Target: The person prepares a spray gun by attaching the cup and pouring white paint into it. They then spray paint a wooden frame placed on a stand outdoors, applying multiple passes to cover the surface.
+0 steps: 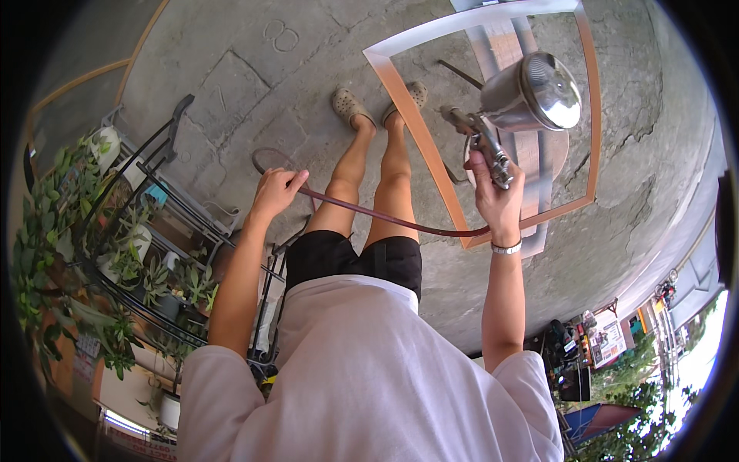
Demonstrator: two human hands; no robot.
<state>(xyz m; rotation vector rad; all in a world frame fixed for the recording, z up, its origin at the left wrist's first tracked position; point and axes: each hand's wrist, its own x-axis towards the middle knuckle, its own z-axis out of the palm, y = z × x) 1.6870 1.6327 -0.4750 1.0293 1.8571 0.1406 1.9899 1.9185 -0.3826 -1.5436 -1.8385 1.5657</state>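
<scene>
My right hand (496,196) is wrapped round the grip of a metal spray gun (486,146), whose shiny silver cup (531,92) sits on top. From the gun's lower end a dark red hose (385,218) sags across in front of my legs to my left hand (279,192). My left fingers are closed round that hose, with the thumb pointing right. Beyond and beneath the gun is a rectangular frame (422,146), orange-brown along its sides and whitish at its far end. A board (493,48) with grey sprayed bands shows through the frame.
Potted plants (146,269) crowd a black metal rack (165,131) on my left. Cracked concrete floor (300,85) lies ahead, and my clogs (350,106) stand left of the frame. Assorted items (608,339) are at the lower right.
</scene>
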